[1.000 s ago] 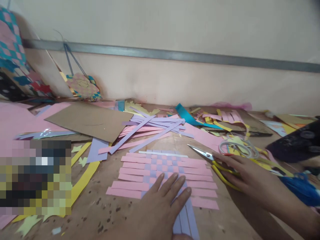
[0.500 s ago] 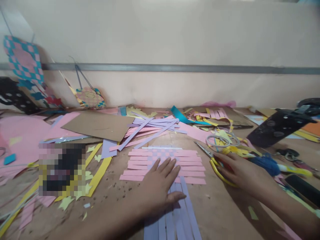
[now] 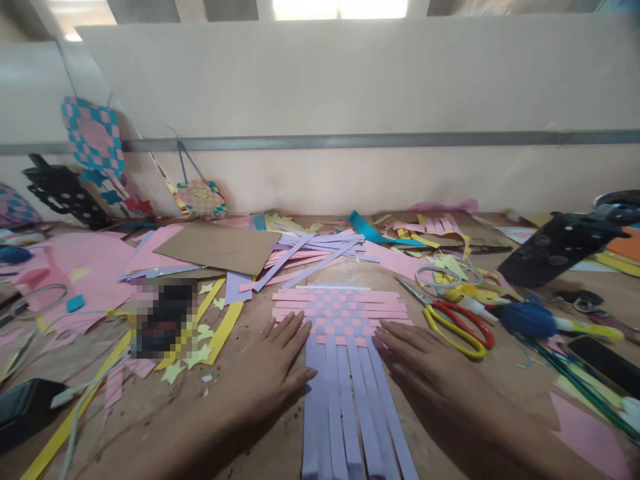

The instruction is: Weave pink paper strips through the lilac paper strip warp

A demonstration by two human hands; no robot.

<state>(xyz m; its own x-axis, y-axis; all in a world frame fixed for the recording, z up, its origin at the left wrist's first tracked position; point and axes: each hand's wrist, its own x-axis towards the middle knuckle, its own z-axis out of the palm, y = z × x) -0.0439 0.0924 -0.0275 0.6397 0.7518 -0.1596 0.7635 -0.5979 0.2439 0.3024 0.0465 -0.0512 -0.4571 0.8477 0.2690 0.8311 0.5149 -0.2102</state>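
Observation:
A woven paper mat point(image 3: 337, 313) of pink and lavender strips lies flat before me, checkered in its middle. Its loose pink ends stick out to both sides, and long lavender strips point(image 3: 345, 413) run down toward me. My left hand point(image 3: 283, 360) rests flat on the left edge of the weave, fingers stretched over the pink ends. On the opposite edge, my right hand point(image 3: 425, 353) lies flat with its fingers extended. Neither hand grips anything. Just beyond the right hand lie scissors point(image 3: 455, 327) with one red and one yellow handle.
Loose lavender strips point(image 3: 310, 257) and a cardboard piece point(image 3: 220, 247) lie behind the mat. To the right are blue yarn point(image 3: 529, 320), a dark phone-like object point(image 3: 607, 367) and a black holder point(image 3: 560, 250). Yellow paper stars point(image 3: 199, 355) and a black adapter point(image 3: 31, 410) lie left.
My right hand has left the scissors and come onto the mat's right side. My left hand has slid from the middle of the weave to its left edge. The view has tilted up.

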